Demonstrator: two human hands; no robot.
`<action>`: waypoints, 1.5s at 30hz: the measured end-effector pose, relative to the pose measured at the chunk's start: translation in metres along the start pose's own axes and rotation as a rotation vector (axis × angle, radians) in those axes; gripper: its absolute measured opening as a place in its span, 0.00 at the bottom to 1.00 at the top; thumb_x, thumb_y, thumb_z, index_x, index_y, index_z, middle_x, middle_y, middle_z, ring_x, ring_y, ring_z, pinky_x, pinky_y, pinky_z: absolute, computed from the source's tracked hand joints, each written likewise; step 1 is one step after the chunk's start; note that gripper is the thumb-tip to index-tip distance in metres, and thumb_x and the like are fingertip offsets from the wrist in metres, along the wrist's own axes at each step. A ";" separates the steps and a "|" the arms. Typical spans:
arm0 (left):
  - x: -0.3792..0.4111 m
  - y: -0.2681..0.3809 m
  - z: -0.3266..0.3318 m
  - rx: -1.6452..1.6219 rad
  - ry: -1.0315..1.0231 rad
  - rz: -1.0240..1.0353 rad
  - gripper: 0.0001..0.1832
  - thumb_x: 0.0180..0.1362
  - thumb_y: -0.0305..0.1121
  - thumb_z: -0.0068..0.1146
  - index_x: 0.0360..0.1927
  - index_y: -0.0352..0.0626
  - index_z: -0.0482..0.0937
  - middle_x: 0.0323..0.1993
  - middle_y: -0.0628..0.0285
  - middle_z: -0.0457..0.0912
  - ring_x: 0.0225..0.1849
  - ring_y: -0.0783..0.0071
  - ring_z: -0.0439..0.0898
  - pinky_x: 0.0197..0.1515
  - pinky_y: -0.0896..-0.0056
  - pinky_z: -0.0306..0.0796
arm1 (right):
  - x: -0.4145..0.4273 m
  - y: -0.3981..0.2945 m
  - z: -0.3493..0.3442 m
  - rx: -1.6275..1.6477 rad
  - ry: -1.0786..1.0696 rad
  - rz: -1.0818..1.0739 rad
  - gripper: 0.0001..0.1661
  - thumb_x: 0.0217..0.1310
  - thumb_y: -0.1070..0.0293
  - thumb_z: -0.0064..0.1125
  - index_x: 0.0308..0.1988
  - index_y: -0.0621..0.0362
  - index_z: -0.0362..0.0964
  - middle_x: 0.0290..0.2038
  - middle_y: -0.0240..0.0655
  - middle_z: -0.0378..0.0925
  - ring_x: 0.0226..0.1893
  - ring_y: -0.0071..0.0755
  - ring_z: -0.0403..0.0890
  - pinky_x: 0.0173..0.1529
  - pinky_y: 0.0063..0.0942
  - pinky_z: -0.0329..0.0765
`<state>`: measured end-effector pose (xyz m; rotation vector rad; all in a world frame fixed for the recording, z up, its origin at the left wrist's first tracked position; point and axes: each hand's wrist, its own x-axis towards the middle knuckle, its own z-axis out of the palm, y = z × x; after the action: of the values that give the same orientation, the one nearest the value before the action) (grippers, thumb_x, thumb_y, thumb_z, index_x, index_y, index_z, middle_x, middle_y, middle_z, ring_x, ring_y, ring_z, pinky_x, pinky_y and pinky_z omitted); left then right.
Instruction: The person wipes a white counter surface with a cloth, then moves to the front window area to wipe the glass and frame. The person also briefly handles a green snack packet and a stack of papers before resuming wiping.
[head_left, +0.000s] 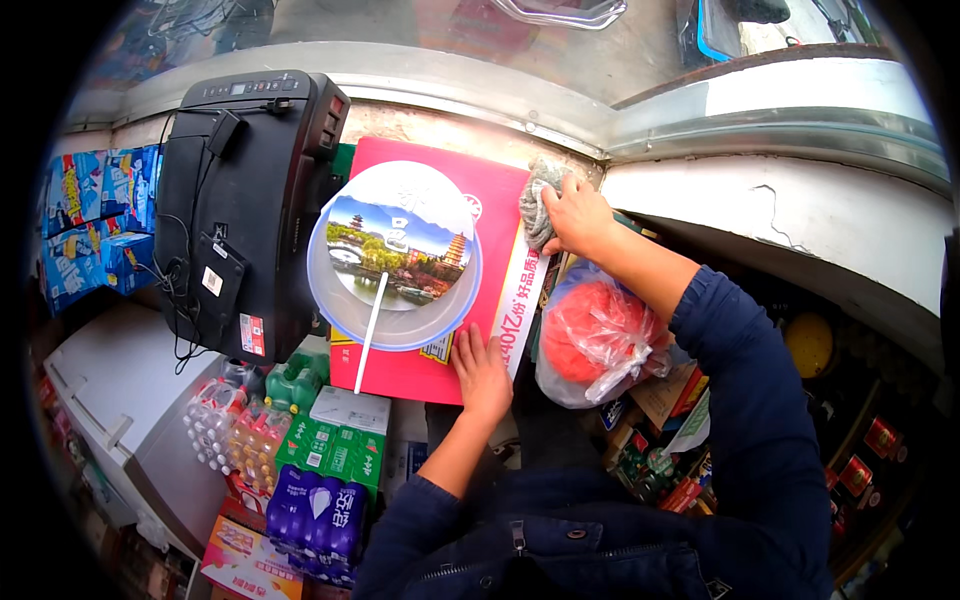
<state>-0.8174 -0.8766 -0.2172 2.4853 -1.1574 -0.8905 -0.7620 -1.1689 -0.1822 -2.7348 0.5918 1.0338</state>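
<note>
My right hand (579, 214) grips a crumpled grey cloth (541, 199) at the upper right corner of a red cardboard box (420, 382). My left hand (482, 371) rests with spread fingers on the box's near part and holds nothing. Between my left hand and a black printer stands a round translucent plastic tub (322, 289) with a blue rim. Inside the tub's outline shows a round printed picture (405, 240) of pagodas and a lake, with a white stick (371, 334) slanting over it and past the rim. Under my right forearm lies a tied clear plastic bag (600, 337) with something red inside.
The black printer (240, 187) with loose cables and adapters stands left. Blue packets (75, 195) lie beyond it. Below are bottle packs (255, 442), green cartons (330, 450) and purple shrink-wrapped packs (319, 514). A white ledge (780, 210) and window frame (480, 94) border the far and right sides.
</note>
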 end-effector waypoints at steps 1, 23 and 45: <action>0.001 0.000 0.002 0.003 0.008 0.003 0.26 0.46 0.27 0.53 0.52 0.36 0.65 0.63 0.38 0.52 0.65 0.40 0.51 0.64 0.40 0.43 | 0.001 -0.004 0.000 -0.101 0.081 0.006 0.48 0.31 0.49 0.74 0.50 0.60 0.60 0.54 0.55 0.62 0.51 0.56 0.68 0.46 0.45 0.74; 0.002 -0.009 -0.007 -0.046 -0.034 0.008 0.24 0.46 0.25 0.51 0.51 0.32 0.66 0.62 0.41 0.54 0.65 0.44 0.52 0.65 0.45 0.47 | -0.011 -0.027 0.023 -0.292 0.190 -1.063 0.14 0.46 0.61 0.55 0.37 0.50 0.70 0.37 0.33 0.72 0.39 0.36 0.74 0.37 0.30 0.72; 0.003 -0.027 -0.023 0.064 -0.021 -0.070 0.38 0.44 0.35 0.60 0.59 0.33 0.59 0.62 0.39 0.51 0.66 0.41 0.46 0.64 0.36 0.38 | 0.041 0.101 -0.032 0.040 0.289 0.121 0.28 0.48 0.70 0.56 0.52 0.49 0.63 0.46 0.50 0.67 0.47 0.57 0.70 0.50 0.44 0.72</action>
<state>-0.7849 -0.8616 -0.2134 2.5887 -1.1286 -0.9132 -0.7566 -1.2821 -0.1869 -2.8633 0.8196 0.6422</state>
